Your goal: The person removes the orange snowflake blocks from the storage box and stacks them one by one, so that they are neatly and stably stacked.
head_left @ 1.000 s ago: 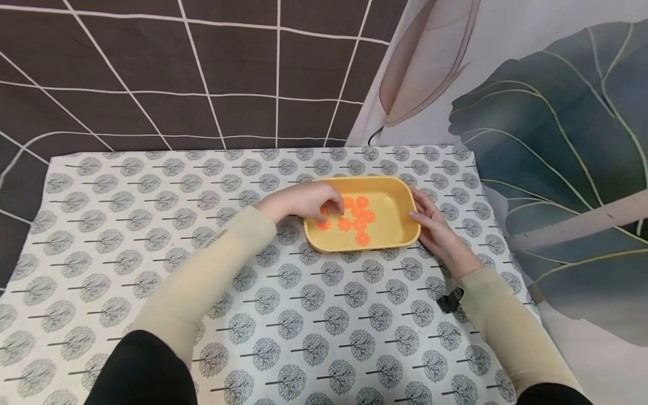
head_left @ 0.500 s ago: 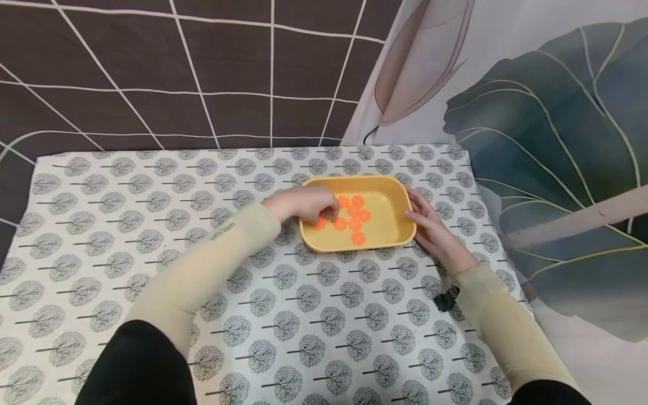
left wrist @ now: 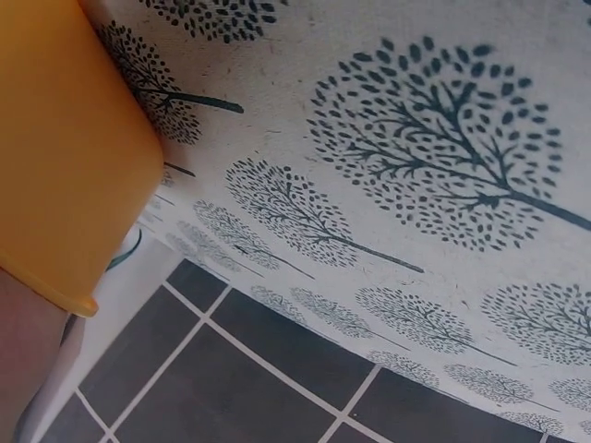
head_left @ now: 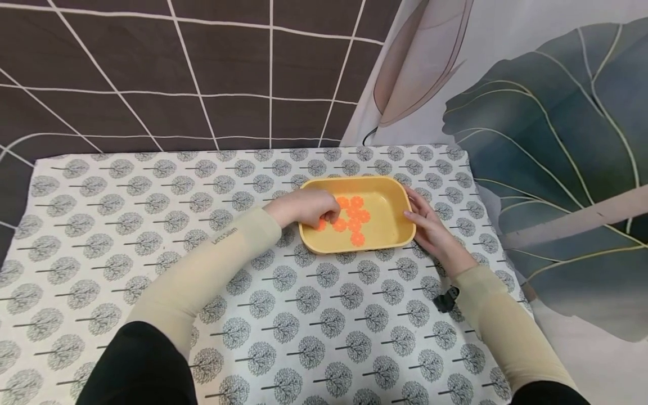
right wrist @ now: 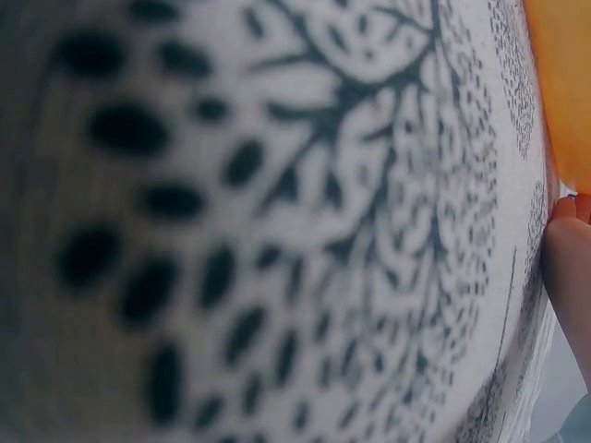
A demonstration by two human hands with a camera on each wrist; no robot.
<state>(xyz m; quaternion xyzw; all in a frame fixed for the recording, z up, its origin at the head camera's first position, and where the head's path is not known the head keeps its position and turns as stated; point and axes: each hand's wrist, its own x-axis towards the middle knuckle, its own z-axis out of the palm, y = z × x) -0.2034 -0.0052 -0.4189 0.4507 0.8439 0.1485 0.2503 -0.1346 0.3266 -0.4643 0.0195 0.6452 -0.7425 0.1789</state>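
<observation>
A yellow rectangular tray (head_left: 392, 214) with rounded corners stands on the table. Several orange flower-shaped slices (head_left: 356, 215) lie in its left and middle part. My left hand (head_left: 310, 207) reaches over the tray's left end, fingers curled downward, pinching at an orange slice (head_left: 321, 225); the fingertips are largely hidden under the hand. My right hand (head_left: 432, 229) grips the tray's right end, thumb at the rim. In the left wrist view the tray's outer wall (left wrist: 74, 138) fills the upper left. The right wrist view shows fingers (right wrist: 571, 268) by the tray (right wrist: 565, 83).
A white cloth (head_left: 283, 326) printed with grey trees covers the table. Behind it hangs a dark fabric (head_left: 228, 67) with white grid lines, and a leaf-patterned curtain (head_left: 547, 169) at the right. A small black object (head_left: 446, 299) is at the right wrist.
My left hand has closed in and lowered slightly over the slices at the left end, and its fingers are more curled. The right hand keeps its grip. The head view has shifted slightly.
</observation>
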